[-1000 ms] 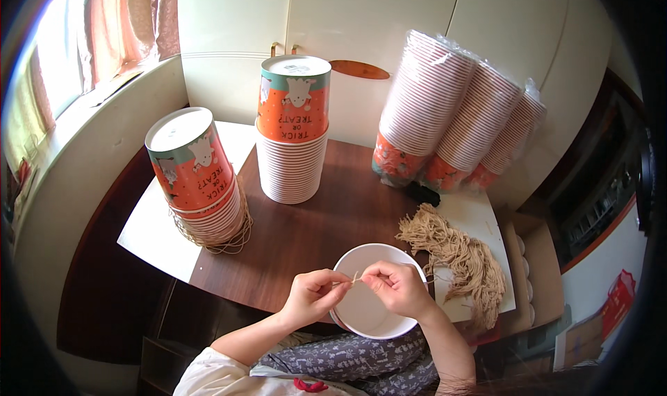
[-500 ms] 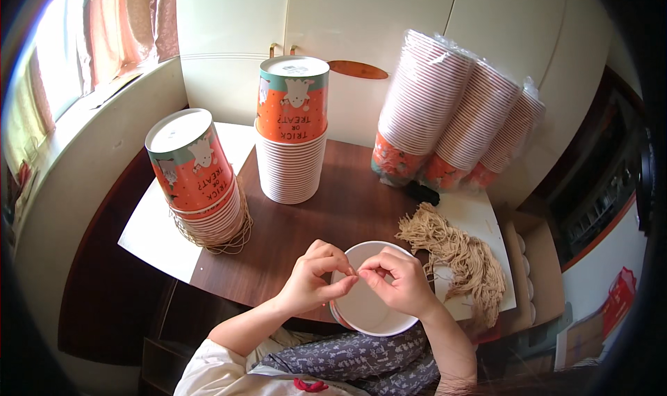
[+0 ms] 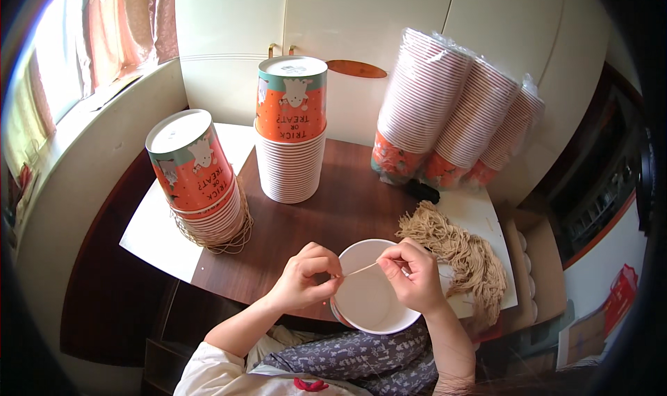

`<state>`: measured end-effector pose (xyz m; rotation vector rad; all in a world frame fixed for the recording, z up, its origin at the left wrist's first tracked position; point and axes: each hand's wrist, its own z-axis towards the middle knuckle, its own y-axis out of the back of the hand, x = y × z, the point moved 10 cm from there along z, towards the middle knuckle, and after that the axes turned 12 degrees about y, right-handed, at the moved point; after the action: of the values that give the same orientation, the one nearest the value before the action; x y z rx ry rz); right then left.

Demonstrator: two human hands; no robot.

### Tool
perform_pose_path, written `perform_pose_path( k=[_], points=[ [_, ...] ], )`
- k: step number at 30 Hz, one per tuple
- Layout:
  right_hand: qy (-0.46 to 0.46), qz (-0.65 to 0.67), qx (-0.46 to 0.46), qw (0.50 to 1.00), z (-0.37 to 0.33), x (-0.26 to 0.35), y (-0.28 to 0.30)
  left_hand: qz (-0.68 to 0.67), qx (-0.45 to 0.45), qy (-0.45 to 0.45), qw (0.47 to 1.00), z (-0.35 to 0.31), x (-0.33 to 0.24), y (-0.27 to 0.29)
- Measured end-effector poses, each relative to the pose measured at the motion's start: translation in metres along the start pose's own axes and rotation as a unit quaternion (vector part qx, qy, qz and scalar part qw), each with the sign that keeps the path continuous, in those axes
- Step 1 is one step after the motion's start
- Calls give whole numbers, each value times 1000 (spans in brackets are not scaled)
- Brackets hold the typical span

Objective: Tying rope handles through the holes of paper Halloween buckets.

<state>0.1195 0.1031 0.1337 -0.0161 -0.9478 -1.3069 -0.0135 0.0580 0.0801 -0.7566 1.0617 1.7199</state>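
A short length of tan twine [image 3: 361,268] stretches between my hands. One end is pinched in the closed fingers of my left hand [image 3: 308,276], the other between the thumb and fingers of my right hand [image 3: 415,274]. Below it, a white-lined paper bucket [image 3: 376,314] stands mouth up at the table's near edge, close to my lap. Its inside shows no contents. To the right of my right hand lies a loose bundle of tan twine [image 3: 476,260].
Upside-down stacks of orange and green printed buckets stand at the left [image 3: 191,167] and centre [image 3: 292,163]; cord loops [image 3: 244,237] ring the left one's base. Plastic-wrapped bucket stacks [image 3: 427,94] and a black object [image 3: 422,192] are at the back right. A cardboard box [image 3: 549,271] adjoins the table's right side.
My hands have moved apart, left hand to the left and right hand to the right. The twine between them, bunched at my fingertips before, now shows drawn out straight.
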Motion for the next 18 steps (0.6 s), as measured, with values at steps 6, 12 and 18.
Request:
perform_pose_path(
  k=[6,12,18],
  points=[
    [-15,-7,-15,1000,-5,-8,8,-15,-4,11,1000,-17,20,1],
    [11,-32,-46,998,-2,0,19,14,-9,32,999,-21,19,3],
    [2,3,-88,996,-4,-5,24,111,-6,-49,993,-23,-2,-1]
  ],
)
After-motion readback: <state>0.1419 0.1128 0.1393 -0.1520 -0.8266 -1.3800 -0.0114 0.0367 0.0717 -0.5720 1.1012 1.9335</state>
